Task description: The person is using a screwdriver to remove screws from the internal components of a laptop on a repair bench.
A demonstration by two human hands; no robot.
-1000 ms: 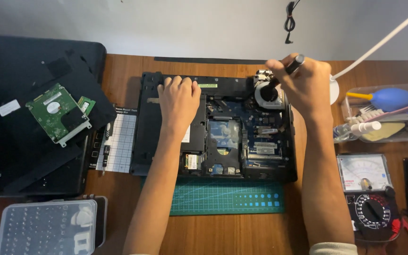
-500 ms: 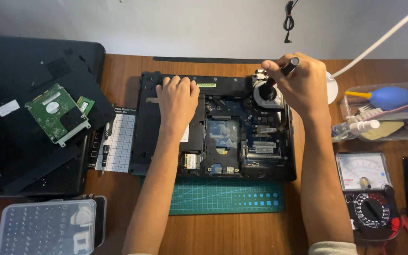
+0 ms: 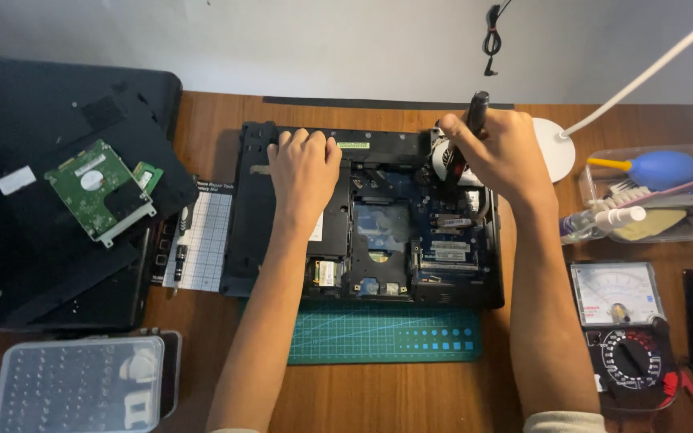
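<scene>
Nearest the person, a green cutting mat (image 3: 378, 335) lies on the wooden counter (image 3: 411, 397), with the opened laptop base (image 3: 370, 216) resting across its far edge. The left hand (image 3: 305, 172) lies flat on the base's upper left, its fingers spread and holding nothing. Farther right, the right hand (image 3: 495, 152) has its fingers closed around a black screwdriver (image 3: 475, 112), its tip apparently at the round fan (image 3: 449, 160), though the hand hides the contact.
</scene>
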